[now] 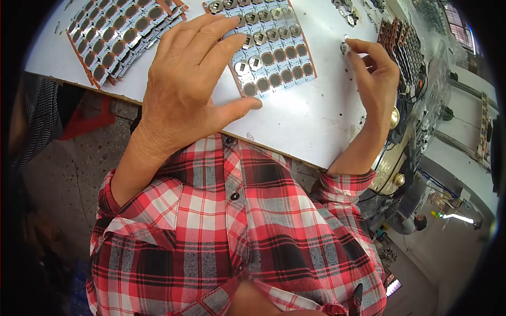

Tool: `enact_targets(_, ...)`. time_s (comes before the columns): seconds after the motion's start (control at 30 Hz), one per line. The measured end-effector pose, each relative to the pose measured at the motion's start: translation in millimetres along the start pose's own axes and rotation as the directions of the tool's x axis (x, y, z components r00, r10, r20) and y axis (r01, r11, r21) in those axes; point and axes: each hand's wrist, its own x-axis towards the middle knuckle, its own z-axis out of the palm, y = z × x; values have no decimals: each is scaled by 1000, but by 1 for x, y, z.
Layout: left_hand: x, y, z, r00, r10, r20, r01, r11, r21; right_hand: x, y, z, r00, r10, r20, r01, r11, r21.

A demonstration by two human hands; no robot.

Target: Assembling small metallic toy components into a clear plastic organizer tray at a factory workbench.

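In front of me lies a light-blue panel (271, 57) with copper-coloured edges and rows of round spots. Silvery metal pieces with square cut-outs cover many of its spots; dark discs show bare in the nearer rows. My left hand (190, 79) is spread over the panel's left edge, fingers apart, holding nothing. To the right of the panel, my right hand (373, 68) pinches a small silvery metal piece (344, 46) between thumb and forefinger, above the white tabletop.
A stack of similar panels (118, 34) lies at the left of the white table (295, 124). More panels (403, 47) stand stacked at the right. Loose metal pieces (348, 13) lie at the far side. The table's wooden edge runs close to my body.
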Motion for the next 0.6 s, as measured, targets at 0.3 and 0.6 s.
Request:
enact_targets(0.3,2,0,-1,1000,0,-8,0,1000,-3,0,-14,11,989,92,115,-119,957,264)
enact_targets(0.6,4,3,-4,1000,14,-8,-14,999,-32,-9,-43,29,944,107,312,-318,546,776)
